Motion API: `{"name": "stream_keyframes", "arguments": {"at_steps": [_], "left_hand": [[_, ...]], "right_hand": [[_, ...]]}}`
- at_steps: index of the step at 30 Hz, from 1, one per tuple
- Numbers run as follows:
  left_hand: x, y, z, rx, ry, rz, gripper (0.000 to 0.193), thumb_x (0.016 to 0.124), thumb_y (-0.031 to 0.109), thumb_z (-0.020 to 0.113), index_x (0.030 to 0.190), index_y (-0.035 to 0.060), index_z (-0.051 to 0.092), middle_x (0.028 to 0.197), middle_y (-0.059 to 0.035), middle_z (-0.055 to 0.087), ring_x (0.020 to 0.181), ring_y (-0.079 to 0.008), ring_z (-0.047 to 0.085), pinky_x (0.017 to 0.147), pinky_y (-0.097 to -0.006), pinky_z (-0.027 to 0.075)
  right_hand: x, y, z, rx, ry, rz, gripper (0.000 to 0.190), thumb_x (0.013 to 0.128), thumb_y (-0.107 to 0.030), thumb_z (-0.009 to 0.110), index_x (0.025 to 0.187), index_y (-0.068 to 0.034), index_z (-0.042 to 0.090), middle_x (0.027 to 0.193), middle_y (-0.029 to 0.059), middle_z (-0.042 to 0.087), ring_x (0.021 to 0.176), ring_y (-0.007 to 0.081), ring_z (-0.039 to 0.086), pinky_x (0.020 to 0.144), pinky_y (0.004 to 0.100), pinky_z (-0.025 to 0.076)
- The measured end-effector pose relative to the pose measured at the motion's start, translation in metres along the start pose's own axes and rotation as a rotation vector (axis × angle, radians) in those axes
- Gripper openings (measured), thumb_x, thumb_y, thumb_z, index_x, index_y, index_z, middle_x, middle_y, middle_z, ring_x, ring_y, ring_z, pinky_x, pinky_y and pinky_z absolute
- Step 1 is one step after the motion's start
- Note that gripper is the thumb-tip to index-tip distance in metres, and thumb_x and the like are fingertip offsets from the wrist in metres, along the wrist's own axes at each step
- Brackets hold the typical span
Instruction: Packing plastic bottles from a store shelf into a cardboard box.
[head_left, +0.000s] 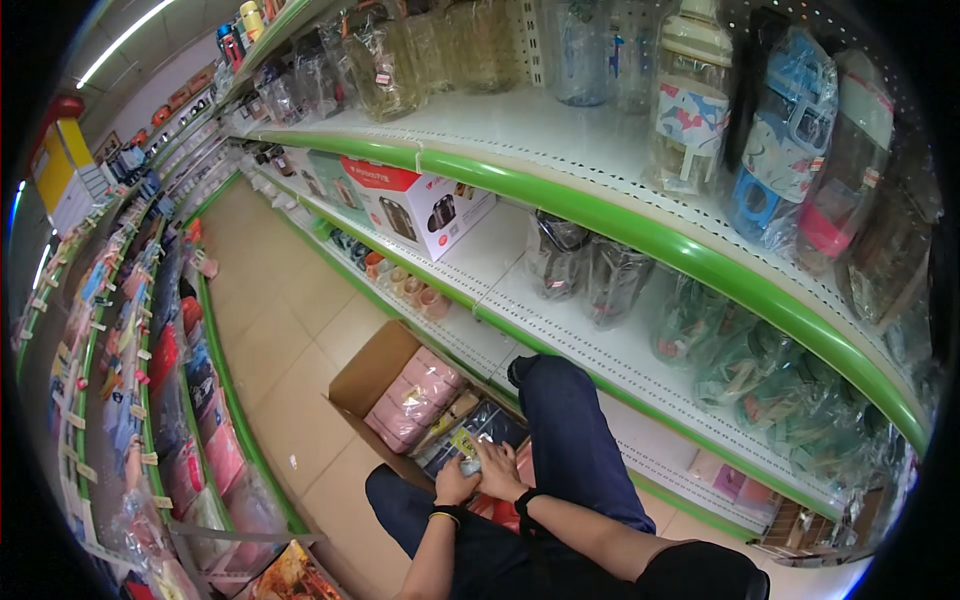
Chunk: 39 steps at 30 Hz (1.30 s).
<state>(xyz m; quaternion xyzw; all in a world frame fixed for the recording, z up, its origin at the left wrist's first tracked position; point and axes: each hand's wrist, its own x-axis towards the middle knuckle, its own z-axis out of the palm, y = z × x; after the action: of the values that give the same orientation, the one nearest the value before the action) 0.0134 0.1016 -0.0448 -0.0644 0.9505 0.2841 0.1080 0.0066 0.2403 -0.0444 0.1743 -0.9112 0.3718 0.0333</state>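
My left hand (454, 481) is closed around a small pale item (470, 467), mostly hidden by the fingers. Close beside it, my right hand (496, 471) reaches over with its fingers extended; whether it grips anything is hard to tell. Both hands are over an open cardboard box (373, 370) on the floor between my knees. Inside lies a pink plastic-wrapped bundle (415, 397), next to a dark plastic-wrapped package (491, 421). A yellow label with writing (463, 441) shows just beyond my fingertips.
Green-edged shelving (600, 214) rises on the right, holding wrapped clear bottles (694, 112), green glassware (757, 367) and a red-and-white appliance carton (427, 206). Packaged goods (214, 420) line the left rack. A tiled aisle floor (277, 300) runs between.
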Motion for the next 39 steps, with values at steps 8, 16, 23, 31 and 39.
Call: {"name": "stream_keyframes", "arguments": {"at_steps": [8, 16, 23, 31, 39], "left_hand": [[0.020, -0.043, 0.030, -0.087, -0.391, -0.201, 0.071, 0.077, 0.048, 0.046, 0.124, -0.0043, 0.046, 0.123, -0.0285, 0.048, 0.117, -0.0359, 0.047, 0.100, -0.0380, 0.036], [0.019, -0.031, 0.034, -0.089, -0.251, -0.129, 0.065, 0.078, 0.037, 0.051, 0.125, -0.0062, 0.042, 0.122, -0.0301, 0.047, 0.117, -0.0399, 0.045, 0.099, -0.0396, 0.035], [0.032, 0.128, -0.117, -0.353, 0.367, 0.411, 0.053, 0.078, 0.011, 0.059, 0.124, -0.0056, 0.039, 0.124, -0.0242, 0.046, 0.117, -0.0366, 0.044, 0.099, -0.0385, 0.034], [0.036, 0.323, -0.275, -0.189, 0.617, 1.122, 0.057, 0.074, 0.001, 0.061, 0.127, -0.0019, 0.040, 0.129, -0.0193, 0.044, 0.121, -0.0309, 0.042, 0.101, -0.0383, 0.032], [0.085, 0.472, -0.334, 0.323, 0.844, 1.336, 0.061, 0.072, 0.016, 0.064, 0.126, 0.0021, 0.040, 0.131, -0.0221, 0.038, 0.119, -0.0390, 0.039, 0.099, -0.0434, 0.033]], "right_hand": [[0.001, 0.002, -0.005, -0.144, -0.343, -0.036, 0.033, 0.065, -0.030, 0.066, 0.093, -0.013, 0.066, 0.097, 0.0080, 0.064, 0.102, 0.0225, 0.055, 0.100, 0.0483, 0.024], [0.001, 0.008, 0.007, -0.250, -0.316, -0.045, 0.021, 0.070, -0.027, 0.058, 0.080, -0.012, 0.068, 0.085, 0.0068, 0.065, 0.094, 0.0232, 0.058, 0.096, 0.0483, 0.026], [0.000, 0.008, 0.014, -0.346, -0.280, -0.106, 0.023, 0.071, -0.028, 0.054, 0.072, -0.011, 0.069, 0.082, 0.0088, 0.065, 0.088, 0.0259, 0.058, 0.088, 0.0499, 0.028], [0.000, 0.010, 0.018, -0.311, -0.220, -0.071, 0.022, 0.069, -0.026, 0.054, 0.070, -0.010, 0.069, 0.078, 0.0104, 0.065, 0.083, 0.0261, 0.060, 0.088, 0.0498, 0.028], [-0.002, 0.013, 0.038, -0.352, -0.212, -0.064, 0.020, 0.069, -0.026, 0.054, 0.069, -0.013, 0.070, 0.075, 0.0097, 0.066, 0.084, 0.0246, 0.059, 0.089, 0.0482, 0.027]]}}
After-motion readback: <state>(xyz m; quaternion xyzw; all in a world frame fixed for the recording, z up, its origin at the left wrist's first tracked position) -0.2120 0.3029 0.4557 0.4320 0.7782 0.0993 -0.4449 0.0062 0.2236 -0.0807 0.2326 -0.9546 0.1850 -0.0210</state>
